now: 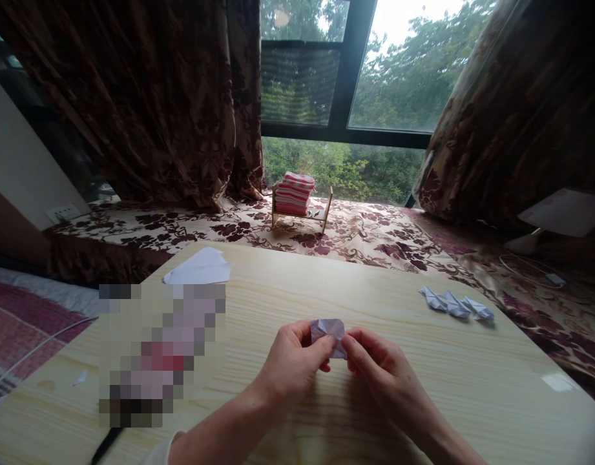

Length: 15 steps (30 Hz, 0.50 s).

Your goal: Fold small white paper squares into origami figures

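A small folded piece of white paper (327, 328) is held up over the wooden table, between my two hands. My left hand (292, 361) pinches its left side, with the thumb lying across the front of the paper. At the right edge, my right hand (377, 361) grips the same paper between thumb and fingertips. Creases run over the paper's face, and its lower part is partly covered by my left thumb. Several folded paper pieces (456, 305) lie in a row at the table's right side.
White paper sheets (200, 266) lie at the table's (278, 278) far left. A pixelated area hides something left of my hands; a black strap (106, 445) sticks out below it. A paper scrap (80, 378) lies far left. Behind, a small rack (302, 218) holds folded striped cloth (294, 194).
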Available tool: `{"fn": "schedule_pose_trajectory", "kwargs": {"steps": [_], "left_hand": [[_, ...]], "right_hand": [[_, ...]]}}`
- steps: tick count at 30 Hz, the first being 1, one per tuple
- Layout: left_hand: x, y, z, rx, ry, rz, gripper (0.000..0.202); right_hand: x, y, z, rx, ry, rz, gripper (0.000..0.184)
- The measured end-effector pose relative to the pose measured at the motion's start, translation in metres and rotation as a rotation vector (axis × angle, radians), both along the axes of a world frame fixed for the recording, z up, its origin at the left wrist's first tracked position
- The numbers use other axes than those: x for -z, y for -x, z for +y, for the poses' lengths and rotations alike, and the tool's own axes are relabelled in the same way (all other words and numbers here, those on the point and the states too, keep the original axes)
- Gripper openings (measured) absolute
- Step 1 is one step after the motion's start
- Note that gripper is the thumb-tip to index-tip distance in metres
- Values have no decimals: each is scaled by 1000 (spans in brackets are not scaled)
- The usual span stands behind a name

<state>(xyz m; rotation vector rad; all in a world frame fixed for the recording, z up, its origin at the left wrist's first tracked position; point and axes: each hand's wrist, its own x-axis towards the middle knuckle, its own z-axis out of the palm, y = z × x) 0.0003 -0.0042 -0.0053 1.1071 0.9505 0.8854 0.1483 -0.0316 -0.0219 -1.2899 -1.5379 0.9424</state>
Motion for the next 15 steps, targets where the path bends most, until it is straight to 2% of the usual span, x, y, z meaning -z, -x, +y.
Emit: {"fn": "schedule_pose_trajectory", "kwargs": {"steps": [7, 11, 13, 15], "left_hand": [[-1, -5, -2, -23, 8, 26, 22], [-2, -5, -3, -126, 29, 20, 21], [-2, -5, -4, -166, 54, -16, 20], [-3, -4, -3, -148, 90, -64, 20]], "right_hand": [[8, 5, 0, 38, -61, -68, 31], [9, 8, 5, 73, -38, -15, 35], [7, 8, 6, 58, -24, 1, 37], [5, 7, 7, 17, -16, 2, 35]]}}
